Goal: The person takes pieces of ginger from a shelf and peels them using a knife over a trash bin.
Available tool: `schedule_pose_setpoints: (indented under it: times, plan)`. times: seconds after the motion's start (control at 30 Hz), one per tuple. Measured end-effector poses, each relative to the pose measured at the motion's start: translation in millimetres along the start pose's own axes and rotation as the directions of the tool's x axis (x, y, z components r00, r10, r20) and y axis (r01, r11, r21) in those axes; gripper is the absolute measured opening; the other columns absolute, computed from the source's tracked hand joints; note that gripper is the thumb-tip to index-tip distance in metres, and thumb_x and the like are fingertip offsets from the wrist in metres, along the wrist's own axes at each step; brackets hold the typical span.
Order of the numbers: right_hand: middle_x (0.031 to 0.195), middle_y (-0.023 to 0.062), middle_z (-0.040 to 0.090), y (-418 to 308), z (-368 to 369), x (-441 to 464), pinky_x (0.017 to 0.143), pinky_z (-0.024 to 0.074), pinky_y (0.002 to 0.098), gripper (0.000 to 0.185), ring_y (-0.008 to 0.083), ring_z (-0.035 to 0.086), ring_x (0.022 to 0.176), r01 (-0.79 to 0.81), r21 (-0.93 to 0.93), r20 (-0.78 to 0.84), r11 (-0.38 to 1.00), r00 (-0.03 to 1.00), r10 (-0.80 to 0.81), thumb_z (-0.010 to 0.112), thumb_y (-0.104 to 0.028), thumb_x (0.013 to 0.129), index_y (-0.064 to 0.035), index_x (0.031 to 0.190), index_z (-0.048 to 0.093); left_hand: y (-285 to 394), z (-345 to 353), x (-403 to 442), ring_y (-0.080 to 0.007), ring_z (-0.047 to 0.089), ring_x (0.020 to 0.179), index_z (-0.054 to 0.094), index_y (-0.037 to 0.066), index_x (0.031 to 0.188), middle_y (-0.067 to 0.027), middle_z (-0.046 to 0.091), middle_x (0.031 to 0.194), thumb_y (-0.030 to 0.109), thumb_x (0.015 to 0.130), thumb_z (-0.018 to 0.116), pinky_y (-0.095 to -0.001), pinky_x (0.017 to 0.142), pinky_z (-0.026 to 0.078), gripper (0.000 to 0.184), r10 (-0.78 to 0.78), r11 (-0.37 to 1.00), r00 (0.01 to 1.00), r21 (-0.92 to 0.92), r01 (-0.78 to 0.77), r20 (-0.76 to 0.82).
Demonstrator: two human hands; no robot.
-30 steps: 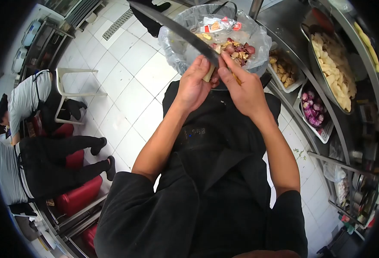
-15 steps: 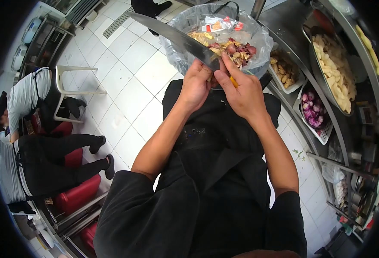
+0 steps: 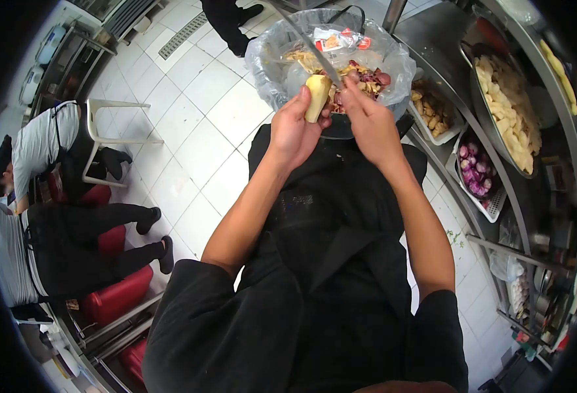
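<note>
- Only one view, the head cam. The pale yellow, peeled, blocky chunk of root or tuber is in the person's left hand, up over the near edge of a round bin lined with crinkly clear plastic.
- Left hand is curled partway shut round the chunk's lower part, thumb along one side, fingertips on the other. Upper end sticks out bare.
- Right hand is closed on the handle end of a long grey metal knife, blade angled up and away. Handle's mostly hidden, and so is the exact finger wrap.
- My guess on handling: chunk is light, firm, and won't squash, but a peeled face is probably damp and slick. I'd pinch low on the flat sides, keeping fingertips off the blade side.
- Knife looks stiff and probably the heavier of the two, so hold it by the handle only.
- Textures: thin, papery purple and yellow scraps in the bin; knobbly brown roots in a white plastic tray; glossy round purple bulbs in a white slotted basket; smooth pale chunks heaped beyond.
</note>
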State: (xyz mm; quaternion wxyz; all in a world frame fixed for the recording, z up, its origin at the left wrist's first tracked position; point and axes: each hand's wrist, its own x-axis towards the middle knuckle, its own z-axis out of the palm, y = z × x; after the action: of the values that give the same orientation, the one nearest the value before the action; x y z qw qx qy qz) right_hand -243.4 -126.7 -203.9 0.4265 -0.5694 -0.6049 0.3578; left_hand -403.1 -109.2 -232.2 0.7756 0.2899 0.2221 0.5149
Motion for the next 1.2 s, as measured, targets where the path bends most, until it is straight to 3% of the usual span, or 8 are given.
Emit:
schedule_pose_setpoints:
  times: [0.07,0.2,0.3,0.5,0.6,0.9,1.0,1.2]
  plan:
    - [0.092,0.0217,0.070,-5.9,6.0,-10.3,0.081,0.0512,0.0390,0.051,0.0353,0.069,0.091,0.150,-0.074,-0.054,0.986,0.987,-0.154,0.053,-0.042,0.096,-0.0030,0.129,0.058,-2.8,5.5,-0.7,-0.0175,0.054,0.100,0.050,0.003,0.128,-0.0073,0.057,0.117,0.031,0.104,0.040,-0.0344,0.087,0.044,0.038,0.039,0.999,0.999,-0.016,-0.039,-0.032]
    - [0.091,0.0260,0.068,-18.8,4.7,-18.8,0.074,0.0525,0.0453,0.059,0.0410,0.068,0.082,0.215,-0.239,0.025,0.947,0.976,-0.215,0.056,-0.044,0.094,-0.0021,0.135,0.053,2.1,31.8,-6.6,-0.0231,0.054,0.116,0.049,0.000,0.128,-0.0116,0.056,0.127,0.018,0.102,0.039,-0.0386,0.102,0.043,0.033,0.088,0.996,0.983,0.013,-0.087,-0.162]
    - [0.089,0.0255,0.068,-20.1,3.9,-20.2,0.073,0.0525,0.0458,0.061,0.0412,0.068,0.081,0.233,-0.288,0.018,0.929,0.971,-0.238,0.056,-0.046,0.093,-0.0004,0.134,0.053,2.7,32.6,-5.4,-0.0234,0.055,0.115,0.048,-0.003,0.128,-0.0129,0.056,0.125,0.012,0.099,0.037,-0.0386,0.103,0.043,0.034,0.067,0.998,0.985,-0.003,-0.068,-0.161]
    - [0.085,0.0235,0.069,-17.5,4.4,-23.0,0.070,0.0524,0.0472,0.064,0.0411,0.068,0.077,0.253,-0.347,0.034,0.903,0.966,-0.257,0.056,-0.047,0.093,0.0013,0.134,0.052,4.8,34.5,-7.9,-0.0236,0.055,0.115,0.048,-0.005,0.127,-0.0141,0.055,0.126,0.014,0.100,0.036,-0.0385,0.102,0.044,0.035,0.046,0.999,0.988,-0.011,-0.048,-0.147]
    - [0.076,0.0219,0.067,-14.9,5.4,-24.6,0.064,0.0500,0.0435,0.058,0.0386,0.067,0.070,0.289,-0.385,-0.004,0.877,0.949,-0.315,0.056,-0.044,0.094,-0.0016,0.134,0.053,2.7,33.4,-6.7,-0.0244,0.055,0.116,0.047,-0.005,0.129,-0.0153,0.055,0.127,0.015,0.101,0.035,-0.0388,0.102,0.044,0.036,0.044,0.999,0.988,-0.006,-0.046,-0.150]
    - [0.081,0.0209,0.069,-11.3,1.7,-21.6,0.062,0.0525,0.0468,0.064,0.0391,0.068,0.072,0.287,-0.385,0.022,0.877,0.953,-0.302,0.057,-0.047,0.093,0.0003,0.135,0.051,1.9,37.3,-7.6,-0.0273,0.055,0.117,0.046,-0.008,0.129,-0.0172,0.055,0.128,0.015,0.101,0.034,-0.0403,0.103,0.044,0.038,0.063,0.998,0.976,0.031,-0.058,-0.209]
    - [0.080,0.0203,0.069,-12.4,4.6,-25.3,0.062,0.0525,0.0469,0.064,0.0390,0.068,0.071,0.301,-0.393,0.022,0.869,0.948,-0.319,0.057,-0.047,0.093,0.0007,0.134,0.051,2.3,37.7,-5.0,-0.0210,0.061,0.094,0.055,-0.004,0.115,-0.0121,0.062,0.107,0.010,0.096,0.039,-0.0365,0.084,0.051,0.028,0.075,0.995,0.973,-0.046,-0.087,-0.216]
    - [0.076,0.0195,0.067,-14.1,4.8,-25.1,0.062,0.0496,0.0440,0.059,0.0377,0.067,0.069,0.284,-0.426,0.001,0.859,0.950,-0.313,0.057,-0.043,0.094,-0.0008,0.134,0.053,2.3,39.3,-6.5,-0.0243,0.062,0.101,0.054,-0.006,0.115,-0.0150,0.062,0.114,0.009,0.096,0.038,-0.0376,0.088,0.052,0.029,0.062,0.994,0.972,-0.075,-0.081,-0.229]
